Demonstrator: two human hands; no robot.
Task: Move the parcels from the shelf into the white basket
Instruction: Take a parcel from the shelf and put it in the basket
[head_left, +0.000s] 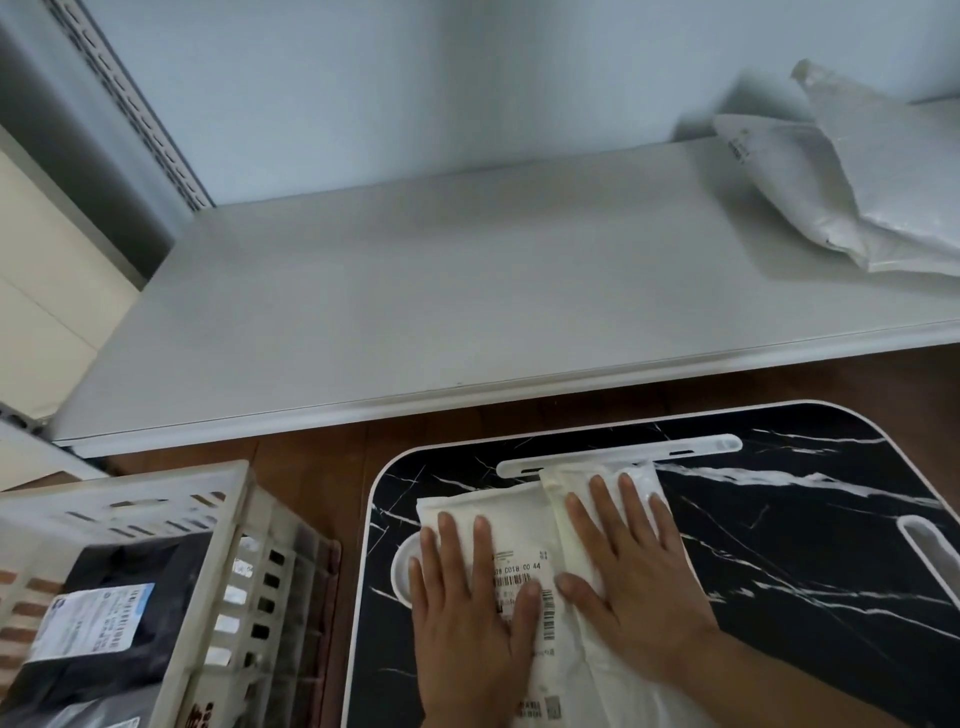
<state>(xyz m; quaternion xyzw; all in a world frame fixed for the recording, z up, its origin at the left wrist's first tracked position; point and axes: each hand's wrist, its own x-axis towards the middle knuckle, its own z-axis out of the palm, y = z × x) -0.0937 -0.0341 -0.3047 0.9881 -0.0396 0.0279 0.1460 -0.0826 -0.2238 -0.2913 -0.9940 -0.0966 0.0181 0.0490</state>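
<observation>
On shelf (467, 291), two parcels (857, 176); under hands, two more (519, 525).

soft, even daylight here, fairly bright, nothing harsh. my hands (545, 587) throw only faint shadows, and they're a bit smeared with motion blur at the fingertips. the shelf (415, 291) looks washed and low in contrast, with a dim shadow behind the parcels (852, 176), which are soft and out of focus. wide-angle bending curves the shelf edge and the basket (218, 525). small glints on the black tabletop (779, 519).
</observation>
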